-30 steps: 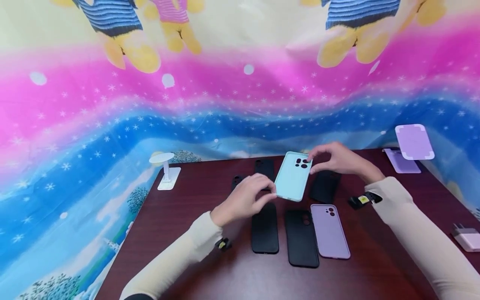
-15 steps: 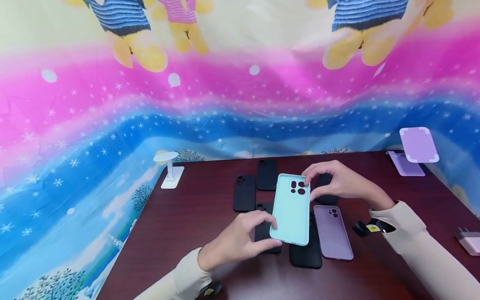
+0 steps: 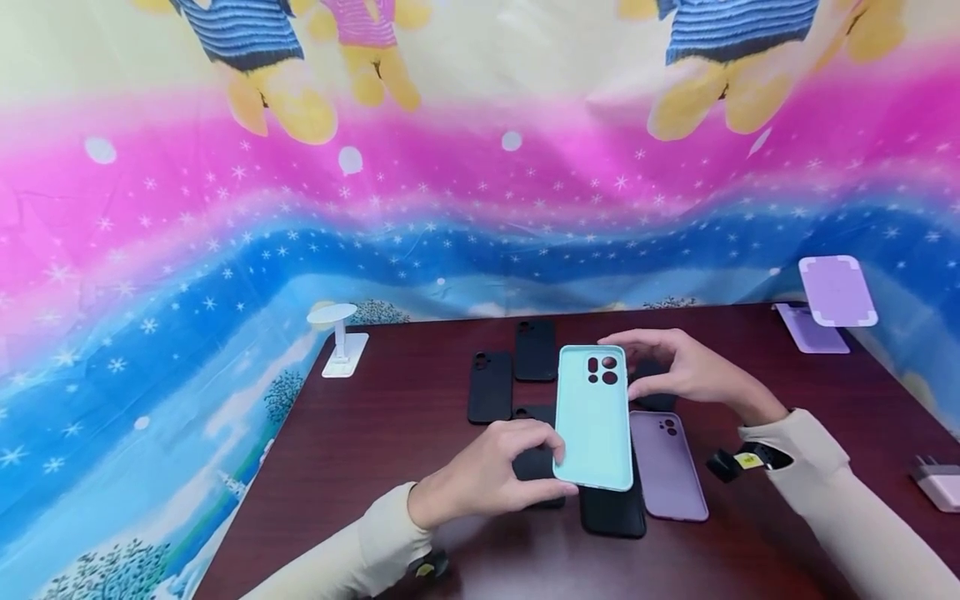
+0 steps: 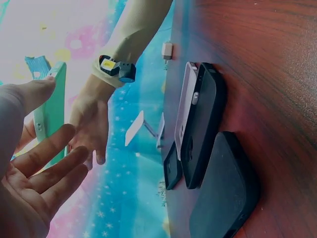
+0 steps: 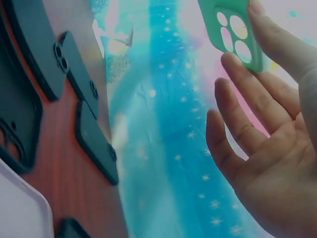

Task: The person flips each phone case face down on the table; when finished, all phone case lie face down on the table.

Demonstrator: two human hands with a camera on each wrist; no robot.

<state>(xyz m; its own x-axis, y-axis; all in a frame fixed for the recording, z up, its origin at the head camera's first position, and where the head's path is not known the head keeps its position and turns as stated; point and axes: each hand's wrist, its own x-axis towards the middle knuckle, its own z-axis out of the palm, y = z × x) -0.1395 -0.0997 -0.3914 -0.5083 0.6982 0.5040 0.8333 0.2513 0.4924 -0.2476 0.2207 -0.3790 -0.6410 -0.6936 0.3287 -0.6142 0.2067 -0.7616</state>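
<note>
A mint-green phone case (image 3: 592,425) is held up above the table, its open inner side and camera cutouts showing in the head view. My left hand (image 3: 487,471) pinches its lower left corner between thumb and fingers. At the upper right corner, my right hand (image 3: 690,371) grips the edge. The right wrist view shows thumb and fingers around the case (image 5: 210,20) by the cutouts, with the other fingers spread. Below it lie a black case (image 3: 613,517), partly covered, and another black case (image 3: 543,492) behind my left fingers. Beside them is a lilac case (image 3: 669,467).
Two black cases (image 3: 490,387) (image 3: 536,350) lie further back, and one more black case (image 3: 656,402) sits behind my right hand. A white stand (image 3: 341,346) is at the back left, a lilac stand (image 3: 836,292) at the back right. A charger plug (image 3: 937,482) lies at the right edge.
Both hands have brought the mint phone case nearer and lower, from the back of the table. In the last half second it has shifted slightly right and turned more upright.
</note>
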